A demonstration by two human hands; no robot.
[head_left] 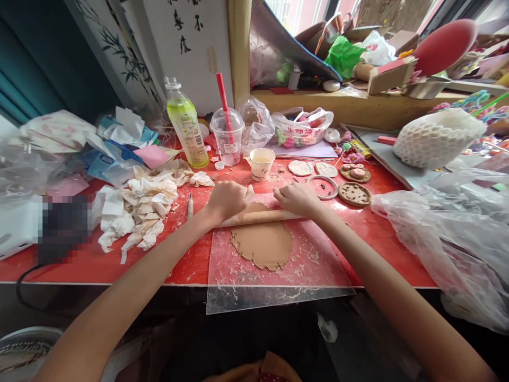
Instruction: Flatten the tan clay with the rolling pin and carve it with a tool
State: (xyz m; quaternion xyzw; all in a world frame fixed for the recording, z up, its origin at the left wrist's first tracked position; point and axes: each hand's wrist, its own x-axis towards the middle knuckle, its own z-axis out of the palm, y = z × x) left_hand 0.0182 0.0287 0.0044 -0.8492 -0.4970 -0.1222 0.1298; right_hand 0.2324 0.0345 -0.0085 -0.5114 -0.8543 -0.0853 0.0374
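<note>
The left hand and right hand, balled into fists, rest on a wooden rolling pin.
A paper cup holds pale liquid, a bottle yellow-green drink, a domed plastic cup a red straw. Thin, ragged-edged brown clay lies beneath the pin, between the fists, on a clear sheet.

Rolling pin across clay slab on board, cup behind, tissues left, ring right.
</note>
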